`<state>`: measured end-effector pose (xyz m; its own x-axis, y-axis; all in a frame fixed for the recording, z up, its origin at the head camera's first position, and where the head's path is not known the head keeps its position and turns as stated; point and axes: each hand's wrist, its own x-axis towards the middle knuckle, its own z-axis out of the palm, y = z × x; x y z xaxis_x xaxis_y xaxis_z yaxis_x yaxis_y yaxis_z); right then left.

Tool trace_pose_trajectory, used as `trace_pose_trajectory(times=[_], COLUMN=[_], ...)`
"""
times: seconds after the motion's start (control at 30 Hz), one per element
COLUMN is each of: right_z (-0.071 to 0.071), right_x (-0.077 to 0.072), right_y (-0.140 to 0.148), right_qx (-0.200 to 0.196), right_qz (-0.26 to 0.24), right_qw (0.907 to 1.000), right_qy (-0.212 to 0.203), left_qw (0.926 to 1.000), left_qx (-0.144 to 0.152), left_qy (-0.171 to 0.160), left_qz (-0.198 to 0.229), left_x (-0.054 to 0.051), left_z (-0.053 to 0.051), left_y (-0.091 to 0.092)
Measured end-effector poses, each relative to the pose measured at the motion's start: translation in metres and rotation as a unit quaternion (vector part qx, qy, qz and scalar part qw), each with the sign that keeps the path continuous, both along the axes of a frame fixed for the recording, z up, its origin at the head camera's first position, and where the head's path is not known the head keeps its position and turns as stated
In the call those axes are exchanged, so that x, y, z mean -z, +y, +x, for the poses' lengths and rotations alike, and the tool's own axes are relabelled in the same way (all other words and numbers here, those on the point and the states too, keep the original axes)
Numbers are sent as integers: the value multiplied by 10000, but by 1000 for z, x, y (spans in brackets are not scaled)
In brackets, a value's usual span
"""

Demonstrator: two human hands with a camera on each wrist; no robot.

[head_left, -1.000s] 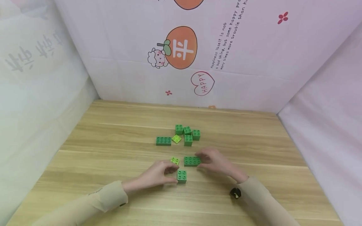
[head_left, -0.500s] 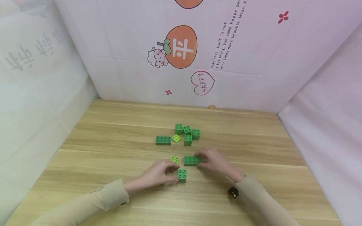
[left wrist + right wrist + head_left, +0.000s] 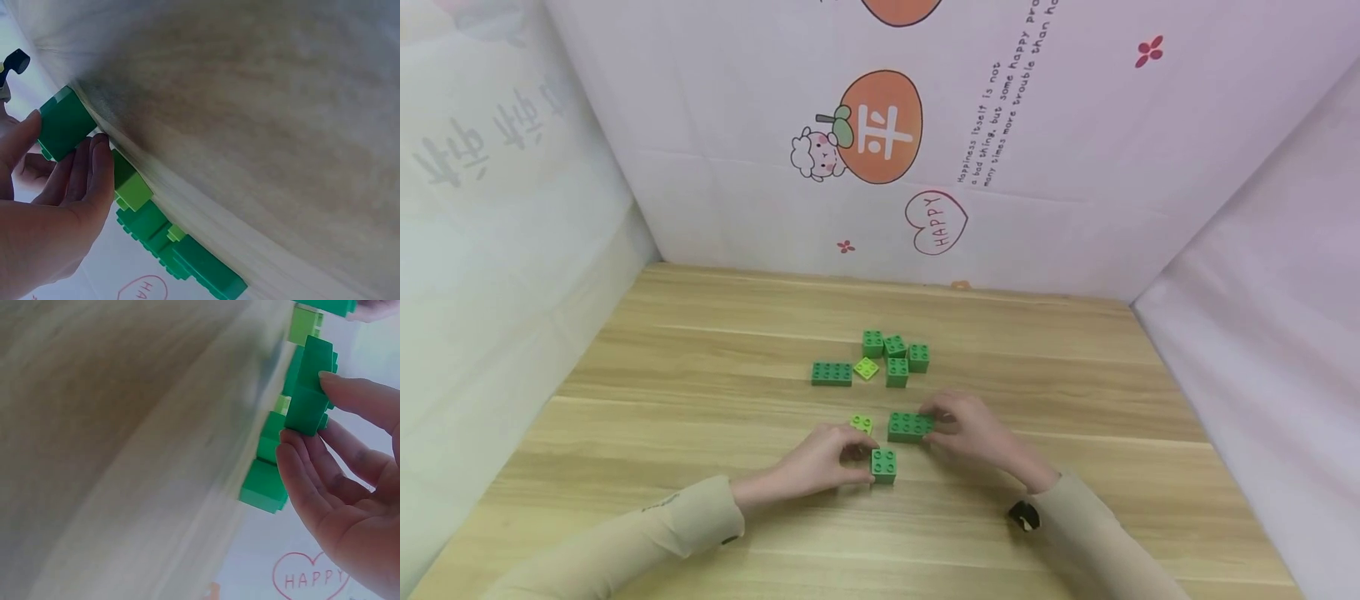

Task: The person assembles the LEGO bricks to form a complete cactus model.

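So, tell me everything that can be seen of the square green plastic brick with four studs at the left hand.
The square green plastic-looking brick has smooth sides and four round studs, two by two, facing up. The left hand pinches it between thumb and fingers. In the head view, it appears below and slightly left of the long green studded brick; I cannot tell whether its base touches the wood-grain table.
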<state>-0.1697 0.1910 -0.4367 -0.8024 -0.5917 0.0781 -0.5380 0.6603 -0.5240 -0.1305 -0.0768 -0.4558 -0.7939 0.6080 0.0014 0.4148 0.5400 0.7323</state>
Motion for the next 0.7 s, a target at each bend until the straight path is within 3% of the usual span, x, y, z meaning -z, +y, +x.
trace_pose_trajectory(times=[0.27,0.7], right_z=[9,26], right_x=[-12,-25], right_y=[3,1], right_qx=[-145,-221], right_qz=[-353,-280], right_qw=[9989,9989], right_qy=[274,305], left_qw=[10000,10000], left_qx=[-41,13], left_qy=[-61,47], left_qz=[-38,-33], left_x=[-1,1], left_z=[0,-1], left_y=[1,1])
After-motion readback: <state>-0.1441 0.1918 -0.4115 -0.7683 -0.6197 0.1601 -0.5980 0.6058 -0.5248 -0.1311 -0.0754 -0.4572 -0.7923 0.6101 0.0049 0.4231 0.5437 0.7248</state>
